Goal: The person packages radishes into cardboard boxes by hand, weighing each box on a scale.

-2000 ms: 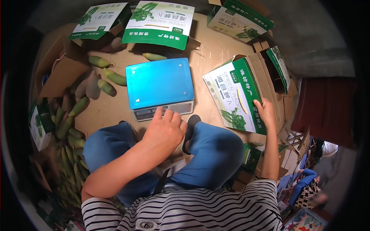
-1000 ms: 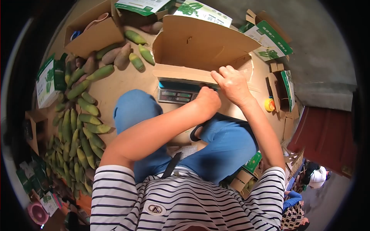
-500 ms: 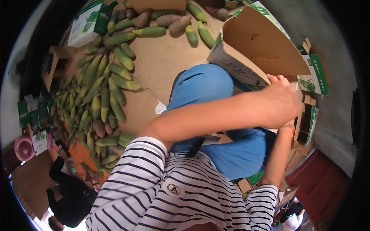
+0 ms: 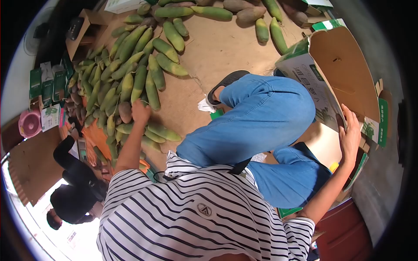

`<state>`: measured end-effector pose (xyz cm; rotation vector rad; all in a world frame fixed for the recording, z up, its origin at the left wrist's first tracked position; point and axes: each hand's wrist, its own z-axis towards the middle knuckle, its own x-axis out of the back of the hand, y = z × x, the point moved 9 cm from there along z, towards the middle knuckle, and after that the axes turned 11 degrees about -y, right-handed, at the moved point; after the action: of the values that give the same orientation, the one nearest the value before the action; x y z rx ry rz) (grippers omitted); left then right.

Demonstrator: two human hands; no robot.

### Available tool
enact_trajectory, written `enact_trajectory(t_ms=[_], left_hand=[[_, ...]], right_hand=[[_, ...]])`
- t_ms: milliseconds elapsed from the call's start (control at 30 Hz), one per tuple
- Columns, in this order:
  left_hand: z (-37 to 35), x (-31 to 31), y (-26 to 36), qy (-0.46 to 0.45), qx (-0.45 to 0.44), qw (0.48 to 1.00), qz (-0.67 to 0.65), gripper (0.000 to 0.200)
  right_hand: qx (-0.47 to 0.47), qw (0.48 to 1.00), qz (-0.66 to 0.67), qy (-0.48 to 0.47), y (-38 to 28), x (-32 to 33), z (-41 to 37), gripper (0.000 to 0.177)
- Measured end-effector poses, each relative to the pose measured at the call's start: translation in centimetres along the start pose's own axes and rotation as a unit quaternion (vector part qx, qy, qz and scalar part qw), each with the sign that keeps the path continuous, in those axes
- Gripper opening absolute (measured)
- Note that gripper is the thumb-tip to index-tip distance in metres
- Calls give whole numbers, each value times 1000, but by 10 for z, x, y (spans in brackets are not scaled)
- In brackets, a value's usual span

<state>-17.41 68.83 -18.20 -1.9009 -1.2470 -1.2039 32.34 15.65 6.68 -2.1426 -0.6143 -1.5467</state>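
My left hand is at the edge of a large pile of green radishes, its fingers closed round the lower end of one green radish. A reddish-brown root lies just beside that hand. At the right, my right hand grips the near edge of an open white and green cardboard box, fingers over the rim. The box is tilted, with its brown inner flap raised; its contents are hidden.
More green radishes and brownish roots lie along the top of the brown floor. Cartons and a pink fan are at the left. A person in black is at lower left. My bent legs lie between my hands.
My left hand has left the box at the right and moved across to the radish pile. My right hand has stayed at the box edge. The view has shifted, showing my raised knee more fully.
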Motion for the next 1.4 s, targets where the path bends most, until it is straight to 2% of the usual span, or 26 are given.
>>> enact_trajectory(t_ms=[33, 167, 233, 300, 333, 400, 433, 533, 600, 633, 700, 833, 900, 967, 1067, 1167, 1233, 1267, 1300, 1333, 1367, 1400], left_hand=[[8, -5, -36, 0, 58, 998, 8, 50], [52, -6, -98, 5, 43, 999, -14, 64], [76, -17, -109, -11, 18, 997, -78, 71], [94, -36, -115, -43, 33, 991, -126, 74], [104, -44, -113, -57, 38, 986, -151, 75], [120, -57, -110, -113, 80, 988, -64, 76], [121, -55, -105, -140, 102, 985, -18, 76], [108, -52, -65, -169, 175, 970, 6, 77], [105, -55, -54, -130, 152, 980, 1, 76], [103, -54, -51, -109, 143, 984, 1, 75], [97, -56, -40, -66, 109, 989, -68, 70], [79, -56, 27, -63, 41, 957, -282, 65], [81, -75, 48, -46, 58, 917, -393, 68], [76, -57, 79, -26, 83, 931, -354, 71], [80, -21, 152, -42, -113, 898, -423, 71], [74, 12, 151, -98, -69, 841, -527, 73], [95, 10, 51, 100, -26, 937, -334, 71], [93, 15, 8, 73, -34, 969, -235, 67], [79, 25, -32, 139, 1, 989, -46, 61], [69, 33, -60, 56, -3, 998, -12, 64], [78, -6, -133, -45, 120, 992, -7, 71], [71, -21, -166, -53, 136, 989, -11, 76]], right_hand=[[-1, 1000, 5, -1, 1, 0, 2, 40], [4, 1000, -8, -7, -2, 0, 7, 34], [4, 1000, 18, -8, 1, -4, 8, 41], [15, 999, 29, -7, 1, -5, 8, 47], [-8, 999, 48, -7, 5, -7, 8, 58], [-27, 999, 46, -2, 7, -7, 9, 61], [-35, 998, 46, 0, 8, -8, 9, 62], [-63, 996, 58, -18, 16, -13, 10, 72], [-70, 996, 43, -21, 14, -12, 8, 74], [-57, 998, 30, -19, 13, -11, 9, 66], [-30, 999, 6, -15, 11, -11, 9, 48], [-29, 999, 14, 2, 13, -13, 10, 46], [-23, 1000, 18, -2, 9, -12, 11, 48], [-21, 1000, 15, 1, 11, -14, 11, 51], [-13, 1000, 15, -9, 20, -17, 12, 58], [-16, 1000, 21, -13, 22, -18, 10, 58], [-11, 1000, 19, -7, 21, -17, 11, 56], [-3, 1000, 10, -8, 20, -16, 11, 55], [3, 1000, -2, -12, 19, -16, 9, 54], [-5, 1000, -1, -11, 20, -16, 8, 53], [-11, 1000, 1, -9, 19, -16, 9, 52], [-16, 1000, 4, -9, 17, -17, 10, 51]])
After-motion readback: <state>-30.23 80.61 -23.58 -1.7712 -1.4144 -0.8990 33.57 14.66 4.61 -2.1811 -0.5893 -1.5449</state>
